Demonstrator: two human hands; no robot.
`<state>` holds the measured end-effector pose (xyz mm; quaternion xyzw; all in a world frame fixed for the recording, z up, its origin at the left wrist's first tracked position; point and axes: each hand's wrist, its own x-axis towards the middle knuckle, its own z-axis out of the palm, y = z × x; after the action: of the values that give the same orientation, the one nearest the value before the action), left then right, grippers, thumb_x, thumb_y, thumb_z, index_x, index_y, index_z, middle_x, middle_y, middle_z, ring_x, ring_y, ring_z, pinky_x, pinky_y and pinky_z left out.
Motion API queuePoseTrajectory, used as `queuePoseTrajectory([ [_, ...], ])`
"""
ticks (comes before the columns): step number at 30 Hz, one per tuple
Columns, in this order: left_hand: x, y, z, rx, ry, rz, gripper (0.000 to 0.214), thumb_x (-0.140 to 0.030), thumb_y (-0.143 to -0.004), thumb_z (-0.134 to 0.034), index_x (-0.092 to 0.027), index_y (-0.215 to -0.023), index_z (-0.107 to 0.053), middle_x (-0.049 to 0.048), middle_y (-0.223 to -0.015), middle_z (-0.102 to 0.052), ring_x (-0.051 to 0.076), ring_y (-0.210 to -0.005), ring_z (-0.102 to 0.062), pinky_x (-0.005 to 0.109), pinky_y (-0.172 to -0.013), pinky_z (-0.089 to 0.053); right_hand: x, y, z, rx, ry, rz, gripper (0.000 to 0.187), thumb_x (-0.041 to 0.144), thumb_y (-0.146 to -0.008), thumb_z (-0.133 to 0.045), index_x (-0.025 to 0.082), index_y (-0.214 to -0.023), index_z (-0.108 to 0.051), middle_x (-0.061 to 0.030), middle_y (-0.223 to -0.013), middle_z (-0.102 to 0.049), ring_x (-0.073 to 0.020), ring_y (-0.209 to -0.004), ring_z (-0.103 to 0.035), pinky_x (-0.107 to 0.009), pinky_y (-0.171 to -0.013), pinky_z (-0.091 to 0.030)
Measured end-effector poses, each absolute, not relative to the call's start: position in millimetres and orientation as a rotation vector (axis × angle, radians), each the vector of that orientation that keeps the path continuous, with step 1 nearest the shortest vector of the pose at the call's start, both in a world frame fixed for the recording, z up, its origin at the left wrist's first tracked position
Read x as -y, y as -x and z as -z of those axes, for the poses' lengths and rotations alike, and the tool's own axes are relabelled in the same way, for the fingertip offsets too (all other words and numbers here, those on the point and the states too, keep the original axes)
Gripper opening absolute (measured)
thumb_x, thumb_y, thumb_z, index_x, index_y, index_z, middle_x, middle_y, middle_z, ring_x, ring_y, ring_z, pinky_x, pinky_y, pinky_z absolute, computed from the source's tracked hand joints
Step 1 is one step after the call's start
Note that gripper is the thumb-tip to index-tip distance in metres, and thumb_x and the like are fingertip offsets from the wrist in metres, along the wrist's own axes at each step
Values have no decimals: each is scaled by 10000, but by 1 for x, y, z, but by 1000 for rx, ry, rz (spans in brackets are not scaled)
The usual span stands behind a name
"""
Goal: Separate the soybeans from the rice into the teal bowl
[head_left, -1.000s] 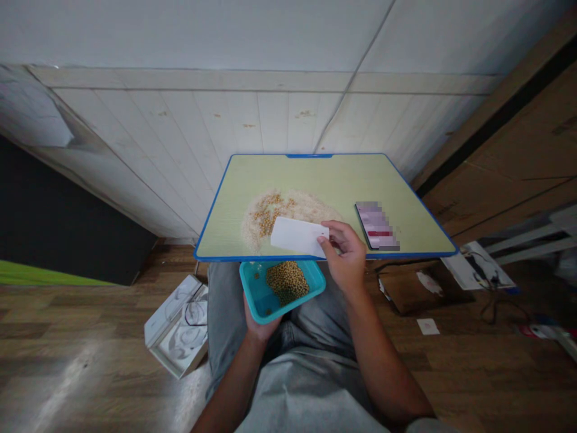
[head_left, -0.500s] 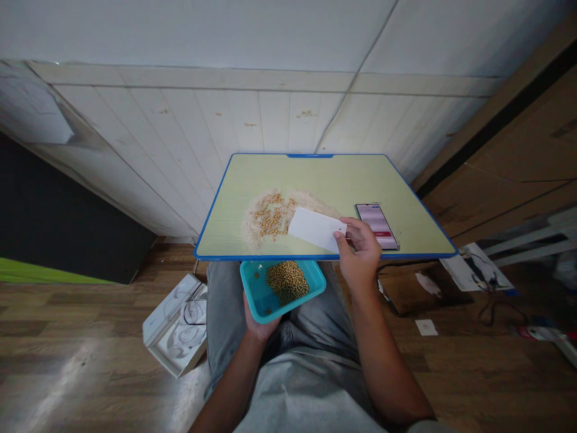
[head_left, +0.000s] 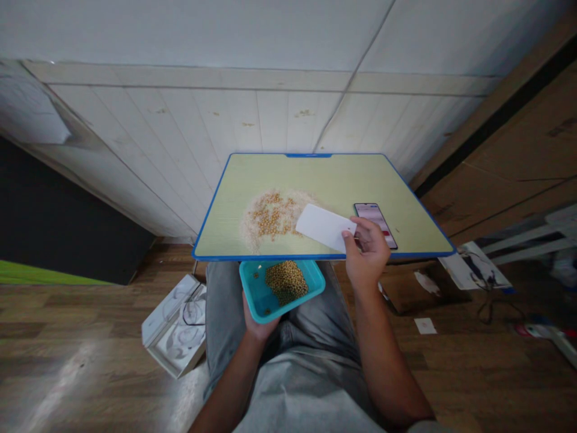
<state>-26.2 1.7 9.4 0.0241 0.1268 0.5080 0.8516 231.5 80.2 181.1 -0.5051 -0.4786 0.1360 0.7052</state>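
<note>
My right hand pinches a white card by its right end, holding it over the green, blue-edged table. The card's left end lies by a pile of rice mixed with yellow beans. My left hand grips a teal tray from below, just under the table's near edge, over my lap. A heap of yellow beans lies in the tray. Most of my left hand is hidden by the tray.
A phone lies on the table just right of my right hand. A white box sits on the wooden floor at my left. Papers and cables lie on the floor at the right, by cardboard panels.
My right hand has carried the card to the right and a little away from the table's near edge, uncovering more of the pile. The tray has stayed put.
</note>
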Motion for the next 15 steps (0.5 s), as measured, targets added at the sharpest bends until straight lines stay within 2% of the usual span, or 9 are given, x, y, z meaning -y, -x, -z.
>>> queuePoseTrajectory([
  [4, -3, 25, -16, -242, -78, -1081, 736, -685, -1182, -302, -303, -1659, -710, 72, -1711, -740, 335, -1831, -357, 672, -1493, -258, -80, -230, -180, 1058, 1120, -299, 238, 367, -947, -821, 242, -1148, -802, -57, -1004, -859, -218, -848, -800, -308, -685, -605],
  [7, -3, 22, -26, -234, -101, -1064, 779, -682, -1193, -207, -315, -1676, -695, 53, -1717, -735, 336, -1845, -322, 693, -1500, -204, -80, -231, -181, 1065, 1122, -311, 240, 367, -944, -820, 241, -1147, -801, -57, -1009, -866, -217, -856, -806, -307, -688, -610],
  [10, -3, 20, -32, -264, -104, -1081, 802, -701, -1186, -185, -328, -1659, -715, 26, -1742, -710, 342, -1864, -259, 691, -1509, -174, -79, -231, -181, 1083, 1124, -334, 239, 372, -944, -820, 245, -1146, -805, -50, -992, -869, -216, -854, -813, -310, -696, -624],
  [15, -3, 21, -28, -314, -106, -1076, 752, -691, -1190, -237, -344, -1603, -762, 14, -1695, -754, 318, -1852, -303, 664, -1501, -246, -79, -229, -182, 1060, 1121, -335, 242, 375, -937, -830, 250, -1142, -805, -52, -991, -871, -221, -861, -821, -318, -699, -634],
])
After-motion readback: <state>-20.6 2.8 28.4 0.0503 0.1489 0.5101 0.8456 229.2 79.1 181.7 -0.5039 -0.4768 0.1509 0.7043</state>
